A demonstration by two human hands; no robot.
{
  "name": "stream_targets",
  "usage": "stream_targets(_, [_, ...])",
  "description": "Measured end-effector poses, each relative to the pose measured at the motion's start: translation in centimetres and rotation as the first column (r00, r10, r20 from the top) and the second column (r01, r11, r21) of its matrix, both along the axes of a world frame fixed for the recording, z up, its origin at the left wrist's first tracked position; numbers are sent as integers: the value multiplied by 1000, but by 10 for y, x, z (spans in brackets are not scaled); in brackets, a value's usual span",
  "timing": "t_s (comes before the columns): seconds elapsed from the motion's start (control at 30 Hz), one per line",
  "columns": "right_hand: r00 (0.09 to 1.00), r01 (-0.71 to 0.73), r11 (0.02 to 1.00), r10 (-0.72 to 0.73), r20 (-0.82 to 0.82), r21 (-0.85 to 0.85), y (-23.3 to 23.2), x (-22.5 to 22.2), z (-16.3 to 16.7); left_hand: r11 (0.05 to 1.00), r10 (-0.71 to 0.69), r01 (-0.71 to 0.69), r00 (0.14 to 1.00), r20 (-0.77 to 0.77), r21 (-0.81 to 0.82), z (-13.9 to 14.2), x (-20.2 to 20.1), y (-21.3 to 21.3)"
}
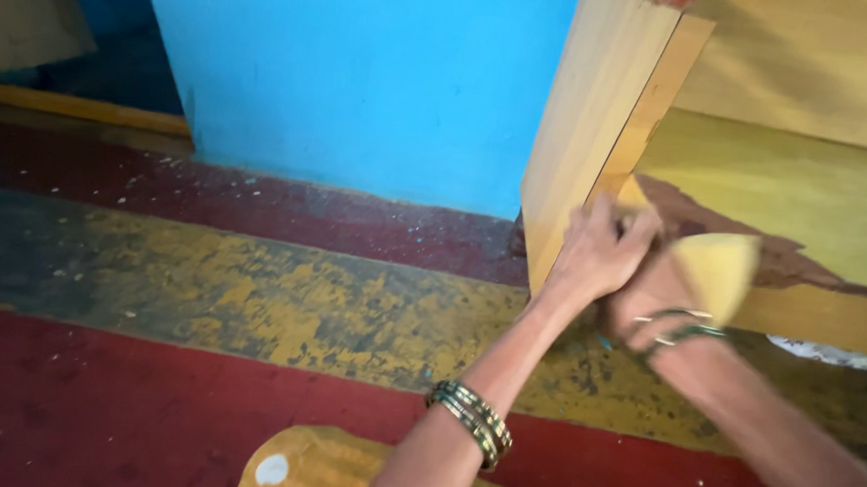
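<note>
— What have you got hold of down there?

— My left hand [596, 254] is curled, fingers pressed together against the lower front edge of the wooden panel [592, 115]. My right hand [657, 295] sits just beside it; it's blurred and half hidden behind the left, so I can't tell if it's spread or gripping. A yellow wedge [716, 268] lies right against it, at the mouth of the shelf [791, 179].

— What is that wedge?

— Too blurred to say; cloth or pad, maybe.

— How far along are you?

— Judging by the shelf, part way. Most of its surface is clean yellow, but a ragged brown patch [732, 225] runs along the front, right where my hands are. That strip looks like what's left.

— And around you?

— Worn red and yellow floor [211, 293], blue wall [362, 78] behind, bangles [470, 422] on my left wrist.
</note>
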State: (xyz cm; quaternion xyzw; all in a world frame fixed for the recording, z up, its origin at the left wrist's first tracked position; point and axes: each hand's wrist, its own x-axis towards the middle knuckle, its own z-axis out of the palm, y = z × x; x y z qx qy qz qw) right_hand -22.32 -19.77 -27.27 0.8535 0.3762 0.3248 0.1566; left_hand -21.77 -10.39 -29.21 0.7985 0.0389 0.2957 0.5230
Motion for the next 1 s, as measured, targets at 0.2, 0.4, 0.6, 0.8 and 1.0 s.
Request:
stream_targets(0.2, [998, 60, 988, -55, -38, 143, -70, 24, 64, 940, 88, -198, 928, 362, 278, 63, 20, -59])
stream_targets(0.4, [997, -83, 833, 68, 47, 547, -74, 67, -5, 831, 108, -327, 889, 446, 450, 32, 31, -74])
stream_targets(0.6, [950, -311, 799, 253, 182, 515, -70, 57, -4, 833, 58, -195, 961, 269, 517, 29, 15, -58])
stream_targets(0.8, [978, 105, 965, -144, -152, -240, -80, 72, 46, 847, -9, 31, 999, -43, 531, 55, 33, -57])
stream_targets(1.0, [962, -25, 993, -7, -271, -114, -70, 160, 53, 867, -154, 300, 921, -357, 398, 83, 95, -35])
